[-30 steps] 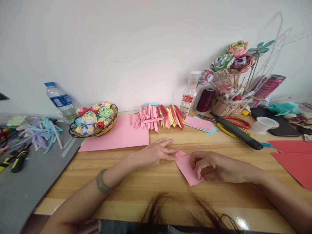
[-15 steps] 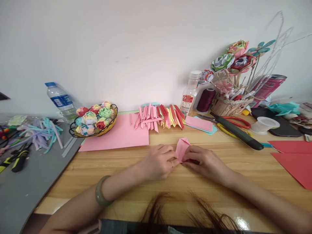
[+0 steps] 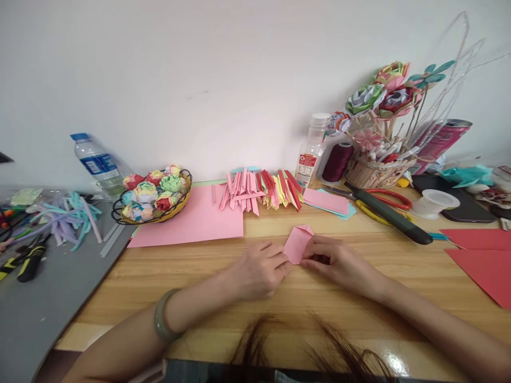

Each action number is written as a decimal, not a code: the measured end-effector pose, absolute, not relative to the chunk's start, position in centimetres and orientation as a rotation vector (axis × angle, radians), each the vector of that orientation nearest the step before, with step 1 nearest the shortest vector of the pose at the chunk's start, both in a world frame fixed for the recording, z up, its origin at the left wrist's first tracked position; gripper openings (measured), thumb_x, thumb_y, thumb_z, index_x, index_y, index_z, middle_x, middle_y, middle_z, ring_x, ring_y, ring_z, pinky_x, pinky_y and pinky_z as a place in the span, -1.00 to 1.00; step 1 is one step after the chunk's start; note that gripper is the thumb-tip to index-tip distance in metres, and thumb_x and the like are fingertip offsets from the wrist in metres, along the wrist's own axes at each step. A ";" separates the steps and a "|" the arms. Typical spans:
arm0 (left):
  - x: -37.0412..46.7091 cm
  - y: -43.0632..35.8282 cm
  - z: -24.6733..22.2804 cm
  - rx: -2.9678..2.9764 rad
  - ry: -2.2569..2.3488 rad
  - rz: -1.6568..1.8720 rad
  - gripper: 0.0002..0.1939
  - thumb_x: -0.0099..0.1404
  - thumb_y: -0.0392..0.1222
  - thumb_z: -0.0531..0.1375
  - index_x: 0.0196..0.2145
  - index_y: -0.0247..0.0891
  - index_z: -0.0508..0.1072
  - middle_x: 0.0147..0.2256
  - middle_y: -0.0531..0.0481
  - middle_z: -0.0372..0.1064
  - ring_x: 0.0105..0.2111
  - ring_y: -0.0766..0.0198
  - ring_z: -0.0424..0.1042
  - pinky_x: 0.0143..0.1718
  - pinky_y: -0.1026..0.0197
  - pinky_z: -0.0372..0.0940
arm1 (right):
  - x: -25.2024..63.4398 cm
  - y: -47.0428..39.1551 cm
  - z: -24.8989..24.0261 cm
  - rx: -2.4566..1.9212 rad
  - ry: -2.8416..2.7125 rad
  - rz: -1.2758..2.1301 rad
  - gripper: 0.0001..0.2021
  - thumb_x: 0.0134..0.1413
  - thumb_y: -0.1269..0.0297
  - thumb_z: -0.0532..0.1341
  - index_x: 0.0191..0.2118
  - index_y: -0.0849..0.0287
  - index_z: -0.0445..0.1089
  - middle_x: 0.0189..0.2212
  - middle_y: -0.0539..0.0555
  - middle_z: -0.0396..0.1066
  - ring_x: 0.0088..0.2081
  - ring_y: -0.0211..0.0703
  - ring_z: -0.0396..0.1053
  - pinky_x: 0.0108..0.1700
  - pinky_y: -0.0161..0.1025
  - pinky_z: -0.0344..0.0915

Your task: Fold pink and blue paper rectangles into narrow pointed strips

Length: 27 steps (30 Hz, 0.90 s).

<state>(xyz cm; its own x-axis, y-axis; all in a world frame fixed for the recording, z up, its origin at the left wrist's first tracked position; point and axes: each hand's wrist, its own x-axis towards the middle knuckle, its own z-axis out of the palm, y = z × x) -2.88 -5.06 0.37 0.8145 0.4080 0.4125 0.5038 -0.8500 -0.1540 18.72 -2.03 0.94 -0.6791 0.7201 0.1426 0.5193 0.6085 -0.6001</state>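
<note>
A small pink paper piece [image 3: 296, 244] with folded corners at its top lies on the wooden table between my hands. My right hand [image 3: 333, 260] pinches its right edge between thumb and fingers. At the lower left corner of the paper, my left hand [image 3: 262, 270] touches it with the fingertips, the fingers close together and the palm down; its thumb is hidden. Behind them stand folded pink strips [image 3: 241, 192] beside red and yellow ones [image 3: 280, 190]. A stack of pink and blue paper slips [image 3: 326, 202] lies to the right of these.
A basket of paper flowers [image 3: 183, 205] rests partly on a large pink sheet [image 3: 207, 226]. At right are scissors [image 3: 389, 213], a white spool [image 3: 435, 202] and red paper [image 3: 483, 271]. Bottles [image 3: 309, 154] and a flower basket [image 3: 375, 173] stand by the wall.
The pink paper now lies flatter and shows more of its face. My left hand has shifted slightly left and down, its fingers straighter; my right hand keeps its hold.
</note>
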 end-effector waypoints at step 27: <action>-2.7 -4.7 -0.6 -2.881 -0.851 -0.491 -0.76 0.34 -0.33 -0.05 -0.28 -0.36 0.41 -0.30 -0.05 0.37 -0.33 0.28 0.31 -0.25 0.26 0.27 | 18.0 -0.9 0.5 -1.097 -2.661 0.550 -0.83 0.16 0.34 0.03 -0.41 0.22 0.30 -0.41 0.11 0.35 -0.39 -0.16 0.28 -0.34 -0.26 0.17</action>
